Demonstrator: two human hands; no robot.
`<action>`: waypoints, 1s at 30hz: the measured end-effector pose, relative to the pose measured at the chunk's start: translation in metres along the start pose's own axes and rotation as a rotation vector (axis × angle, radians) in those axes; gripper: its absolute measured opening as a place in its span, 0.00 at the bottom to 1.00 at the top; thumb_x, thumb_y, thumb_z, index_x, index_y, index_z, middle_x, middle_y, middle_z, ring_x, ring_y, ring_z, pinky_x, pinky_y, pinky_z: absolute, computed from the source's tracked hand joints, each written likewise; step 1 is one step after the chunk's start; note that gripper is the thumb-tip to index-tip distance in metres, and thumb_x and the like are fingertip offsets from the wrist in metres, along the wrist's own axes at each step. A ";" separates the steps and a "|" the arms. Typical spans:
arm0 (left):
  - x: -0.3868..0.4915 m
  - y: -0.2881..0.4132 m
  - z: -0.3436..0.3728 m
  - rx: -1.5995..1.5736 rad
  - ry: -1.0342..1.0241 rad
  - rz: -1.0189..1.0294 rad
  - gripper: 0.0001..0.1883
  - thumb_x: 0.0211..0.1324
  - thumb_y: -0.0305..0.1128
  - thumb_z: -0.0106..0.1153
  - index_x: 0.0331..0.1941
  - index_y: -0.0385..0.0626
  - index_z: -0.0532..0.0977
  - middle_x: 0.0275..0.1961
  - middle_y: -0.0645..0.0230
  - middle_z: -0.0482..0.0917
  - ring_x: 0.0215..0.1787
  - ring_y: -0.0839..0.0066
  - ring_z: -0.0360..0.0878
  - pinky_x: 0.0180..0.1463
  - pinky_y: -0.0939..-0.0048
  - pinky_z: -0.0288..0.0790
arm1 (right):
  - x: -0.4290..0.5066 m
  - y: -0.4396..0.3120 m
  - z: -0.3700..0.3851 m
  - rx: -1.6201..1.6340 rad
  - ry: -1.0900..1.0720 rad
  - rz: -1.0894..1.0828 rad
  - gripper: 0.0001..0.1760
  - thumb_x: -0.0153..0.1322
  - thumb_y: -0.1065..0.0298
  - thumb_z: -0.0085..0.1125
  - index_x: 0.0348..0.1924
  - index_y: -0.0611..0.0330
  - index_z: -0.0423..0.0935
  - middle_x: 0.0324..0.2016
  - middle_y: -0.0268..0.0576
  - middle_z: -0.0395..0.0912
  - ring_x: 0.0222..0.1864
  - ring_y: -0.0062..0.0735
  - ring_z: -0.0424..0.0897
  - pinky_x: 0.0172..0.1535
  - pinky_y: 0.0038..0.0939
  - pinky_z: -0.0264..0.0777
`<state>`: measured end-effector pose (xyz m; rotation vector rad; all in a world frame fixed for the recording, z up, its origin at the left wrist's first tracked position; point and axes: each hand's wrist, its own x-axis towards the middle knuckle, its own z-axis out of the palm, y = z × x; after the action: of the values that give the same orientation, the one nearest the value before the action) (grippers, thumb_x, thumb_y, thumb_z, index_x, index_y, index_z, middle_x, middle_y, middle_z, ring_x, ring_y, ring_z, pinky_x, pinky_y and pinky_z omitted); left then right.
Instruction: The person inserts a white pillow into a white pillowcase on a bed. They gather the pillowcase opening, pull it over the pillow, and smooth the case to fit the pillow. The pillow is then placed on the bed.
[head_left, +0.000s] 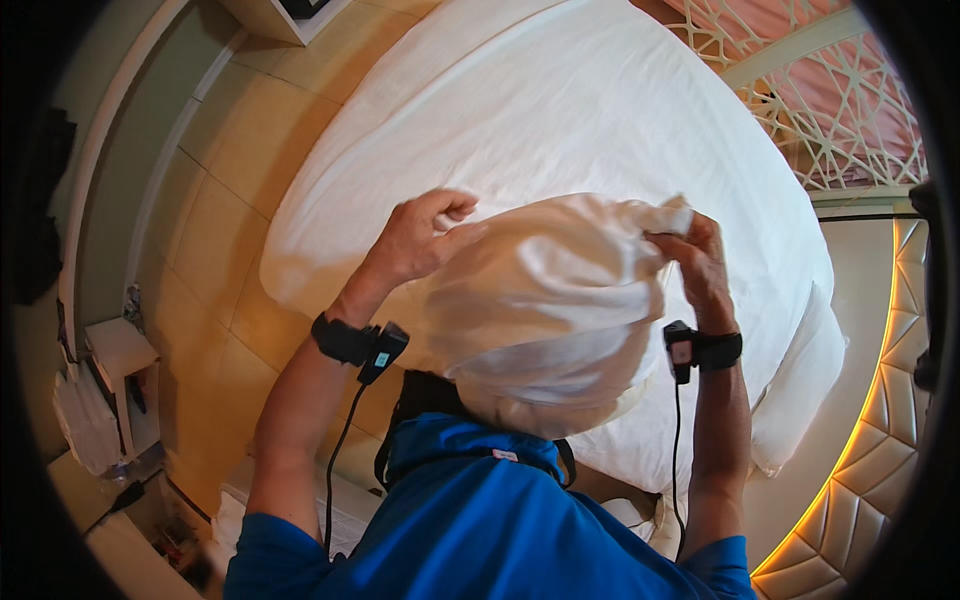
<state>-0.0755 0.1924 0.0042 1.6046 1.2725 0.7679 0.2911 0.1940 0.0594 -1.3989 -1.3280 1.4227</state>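
Note:
A bulging, creased white cloth (559, 300), which looks like a pillowcase, hangs in front of my chest, slightly blurred. My right hand (694, 251) pinches its gathered upper right corner between thumb and fingers. At the cloth's upper left edge is my left hand (420, 232), its fingers curled and apart from the thumb, with nothing visible between them. Whether the left thumb touches the cloth, I cannot tell. Beneath both hands spreads a bed with a white sheet (570, 112). What is inside the cloth is hidden.
A white pillow (802, 382) lies at the bed's right edge, beside a padded headboard (862, 465) with a lit strip. A white lattice screen (832, 97) stands at upper right. Tiled floor (217, 202) runs along the left, with a small white shelf unit (127, 360) by the wall.

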 end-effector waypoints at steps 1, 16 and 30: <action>-0.007 -0.014 0.004 -0.023 -0.036 -0.131 0.22 0.59 0.36 0.70 0.55 0.37 0.79 0.44 0.66 0.84 0.46 0.78 0.81 0.51 0.74 0.75 | -0.001 0.010 -0.023 -0.058 0.063 -0.018 0.13 0.66 0.78 0.61 0.43 0.67 0.85 0.34 0.35 0.85 0.37 0.22 0.81 0.43 0.24 0.73; -0.101 -0.050 0.079 -0.632 -0.384 -0.487 0.24 0.60 0.37 0.71 0.55 0.35 0.78 0.44 0.70 0.84 0.44 0.81 0.82 0.45 0.79 0.77 | -0.079 0.090 -0.119 0.097 0.387 0.093 0.13 0.72 0.73 0.57 0.48 0.65 0.83 0.42 0.39 0.86 0.41 0.25 0.84 0.46 0.28 0.79; -0.088 0.051 0.019 -0.375 0.017 -0.178 0.11 0.46 0.23 0.63 0.37 0.37 0.81 0.31 0.74 0.83 0.32 0.88 0.76 0.37 0.80 0.71 | -0.108 0.066 -0.162 0.305 0.538 -0.143 0.17 0.74 0.81 0.50 0.55 0.67 0.78 0.48 0.44 0.83 0.48 0.31 0.84 0.56 0.31 0.77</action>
<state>-0.0631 0.1007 0.0503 1.1707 1.1826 0.8512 0.4756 0.1050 0.0398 -1.3249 -0.8087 1.0033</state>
